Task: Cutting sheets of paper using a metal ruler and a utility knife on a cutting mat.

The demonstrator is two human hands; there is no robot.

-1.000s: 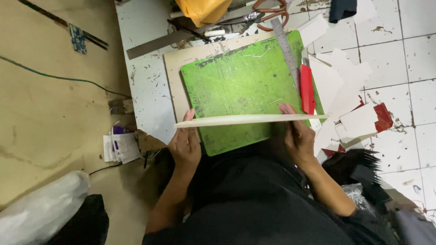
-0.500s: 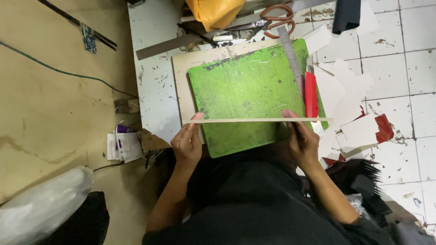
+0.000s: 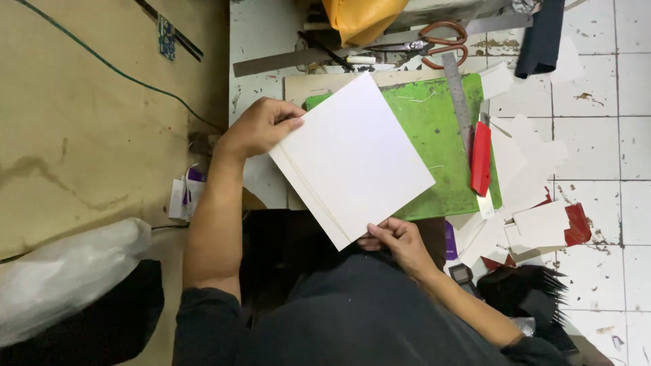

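Fingers [image 3: 288, 123] of the left hand [image 3: 261, 127] pinch the white card sheets [image 3: 352, 159] at their 9 o'clock corner. The right hand [image 3: 400, 242] closes on the 6 o'clock corner. Both hands hold the sheets tilted above the green cutting mat [image 3: 437, 118]. A red knife [image 3: 481, 157] and a metal ruler [image 3: 457, 95] lie at the mat's 3 o'clock side. Scissors [image 3: 434, 42] lie at 12 o'clock.

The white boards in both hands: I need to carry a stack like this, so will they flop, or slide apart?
The white boards probably stay stiff: held only at two corners by the left hand and right hand, they lie flat without sagging. Their edges look slightly offset, so the smooth sheets may slide apart. Likely light, since fingertips carry them.
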